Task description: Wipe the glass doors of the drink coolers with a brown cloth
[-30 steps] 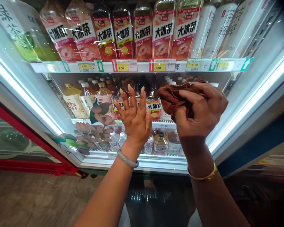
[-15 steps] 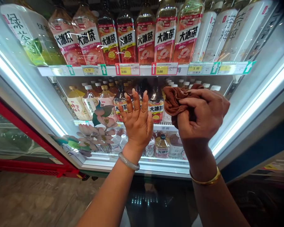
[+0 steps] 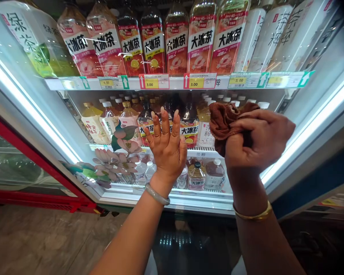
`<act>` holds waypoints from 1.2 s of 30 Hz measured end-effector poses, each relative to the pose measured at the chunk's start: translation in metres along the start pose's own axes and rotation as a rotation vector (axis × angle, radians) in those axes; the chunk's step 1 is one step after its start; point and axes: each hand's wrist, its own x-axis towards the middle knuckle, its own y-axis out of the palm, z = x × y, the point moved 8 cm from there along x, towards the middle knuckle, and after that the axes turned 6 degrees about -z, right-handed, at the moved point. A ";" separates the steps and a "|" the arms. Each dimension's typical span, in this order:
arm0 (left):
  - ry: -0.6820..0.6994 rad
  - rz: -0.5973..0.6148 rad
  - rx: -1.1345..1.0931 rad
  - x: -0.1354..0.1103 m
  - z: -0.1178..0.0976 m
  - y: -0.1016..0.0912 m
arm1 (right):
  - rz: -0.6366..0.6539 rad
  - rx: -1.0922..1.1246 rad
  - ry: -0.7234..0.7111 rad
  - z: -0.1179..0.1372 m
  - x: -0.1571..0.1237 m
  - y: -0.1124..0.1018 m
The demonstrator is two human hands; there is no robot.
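Note:
My left hand (image 3: 166,149) lies with spread fingers against the glass door of a drinks fridge, a grey bangle (image 3: 157,194) round its wrist. On the right, my right hand (image 3: 258,137) is closed on a bunched brown cloth (image 3: 225,122), which appears to press on the same glass. A gold bracelet (image 3: 253,216) circles that wrist. Behind the glass, tea bottles (image 3: 202,42) with red and orange labels fill the upper shelf. Smaller bottles (image 3: 189,128) stand on the middle shelf, partly hidden by both hands.
Flower decals (image 3: 116,160) mark the lower left of the glass. A price-tag strip (image 3: 177,82) edges the upper shelf. Bright light tubes run down both sides. A red-framed cabinet (image 3: 40,164) adjoins on the left, above a brown floor (image 3: 46,236).
My right hand has slid a little to the right with the brown cloth, uncovering a white-labelled bottle on the middle shelf. My left hand has stayed in nearly the same place.

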 end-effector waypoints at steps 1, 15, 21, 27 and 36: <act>-0.002 0.000 0.003 0.000 0.000 0.000 | -0.010 -0.012 0.006 0.001 -0.001 0.000; 0.036 -0.041 -0.002 -0.001 0.001 -0.002 | 0.004 0.000 0.029 0.003 -0.003 0.001; 0.032 -0.048 -0.026 -0.001 0.000 -0.001 | 0.017 -0.058 0.021 0.025 -0.016 0.015; 0.047 -0.074 -0.045 -0.001 0.001 -0.002 | 0.133 -0.020 -0.070 0.049 -0.028 0.030; 0.048 -0.076 -0.065 -0.001 -0.001 -0.003 | -0.070 -0.121 0.022 -0.001 -0.003 -0.002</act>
